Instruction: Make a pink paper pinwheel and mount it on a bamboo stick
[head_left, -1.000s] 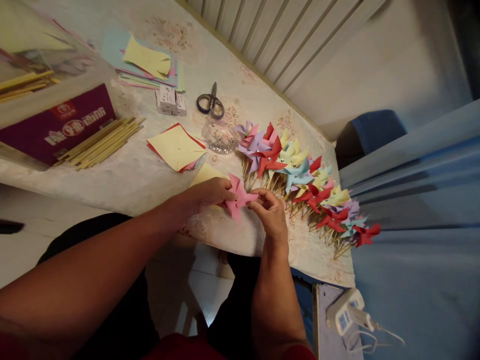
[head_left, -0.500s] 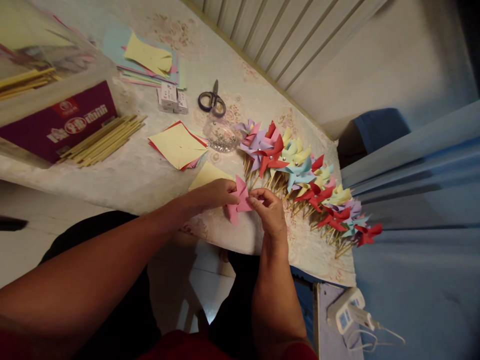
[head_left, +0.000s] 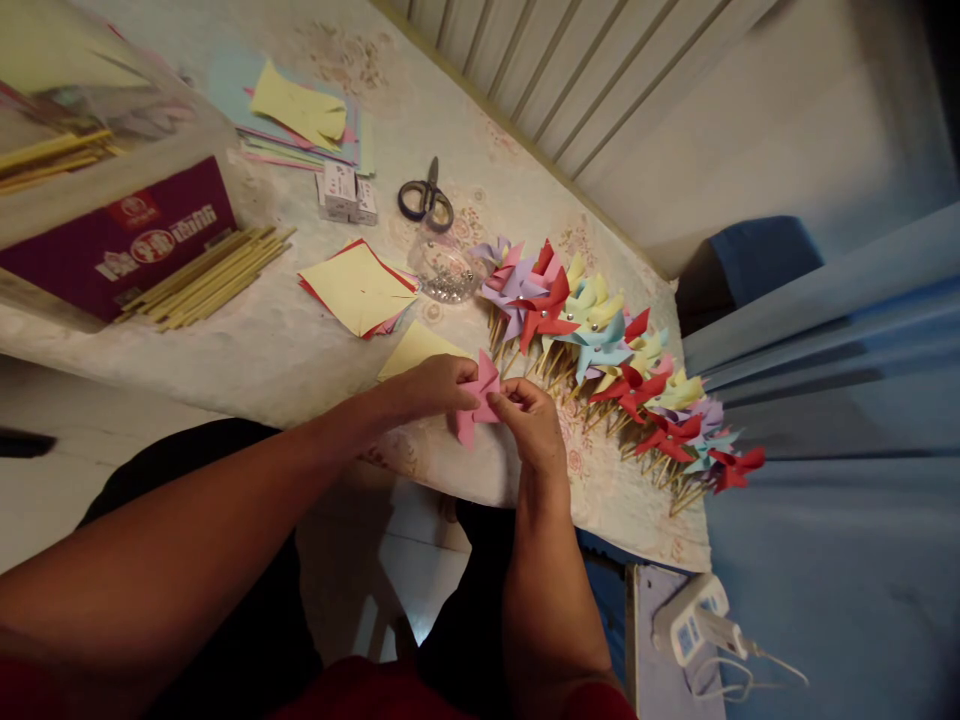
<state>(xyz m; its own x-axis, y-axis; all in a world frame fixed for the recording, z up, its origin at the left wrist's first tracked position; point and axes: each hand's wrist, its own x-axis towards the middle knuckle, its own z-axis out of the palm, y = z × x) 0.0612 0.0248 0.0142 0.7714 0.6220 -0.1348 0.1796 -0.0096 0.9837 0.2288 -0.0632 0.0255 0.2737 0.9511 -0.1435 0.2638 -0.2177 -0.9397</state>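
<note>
A pink paper pinwheel [head_left: 475,408] with folded, pointed blades is held between two bare hands, at the near edge of a table [head_left: 277,375] covered with a pale floral cloth. The left hand [head_left: 436,384] grips its left side, thumb on top of the paper; the right hand [head_left: 537,428] pinches its right side between thumb and fingertips, the other fingers curled. The thumbs are close together near the pinwheel's middle. Just beyond the left hand, and partly hidden by it, lies a yellow sheet [head_left: 414,346]. Farther out is a pile of paper squares [head_left: 358,290], yellow on top with red edges showing beneath. Beside this pile sits a clear container [head_left: 450,282] of small, shiny, silvery pieces, and beyond it lie dark-handled scissors [head_left: 426,202]. Two small white boxes [head_left: 345,196] stand next to a stack of coloured paper [head_left: 300,128]. On the left, a bundle of thin sticks [head_left: 214,278] rests against a box with a purple printed panel [head_left: 120,245]. To the right of the hands, many pinwheels on sticks [head_left: 600,345], in red, yellow, lilac, pink and light blue, lie in a long, crowded row. Past the table are a blue curtain [head_left: 840,500] and a white power adapter [head_left: 690,622] with a cable.
</note>
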